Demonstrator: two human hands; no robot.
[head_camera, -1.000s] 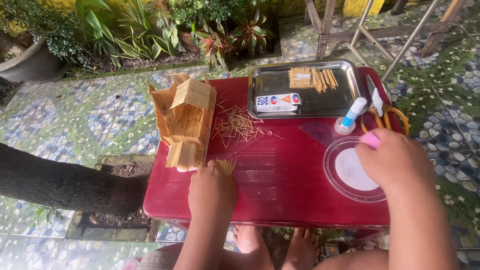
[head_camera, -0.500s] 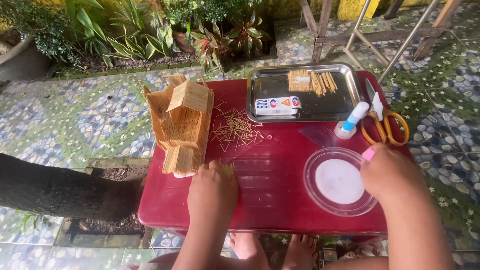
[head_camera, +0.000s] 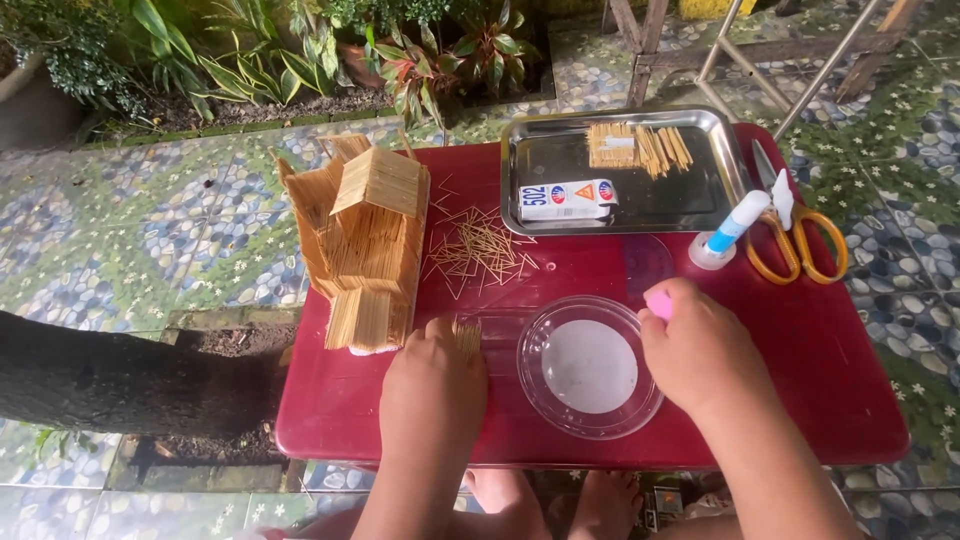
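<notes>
My left hand (head_camera: 435, 375) rests on the red table (head_camera: 820, 390), fingers closed over a small bundle of toothpicks (head_camera: 467, 335), just beside the base of a toothpick house model (head_camera: 365, 245). My right hand (head_camera: 700, 350) grips a small pink object (head_camera: 658, 302) at the right rim of a clear shallow dish (head_camera: 590, 368) that holds white glue. Loose toothpicks (head_camera: 480, 250) lie scattered behind my left hand.
A steel tray (head_camera: 625, 170) at the back holds cut sticks and a small glue box (head_camera: 568, 200). A glue bottle with a blue neck (head_camera: 728, 232) and yellow-handled scissors (head_camera: 800, 245) lie at the right. Plants, tiled ground and a dark trunk (head_camera: 110, 380) surround the table.
My right hand moved left and nearer, from the dish's far right side to its right rim. My left hand stayed on the toothpick bundle. The view shifted slightly.
</notes>
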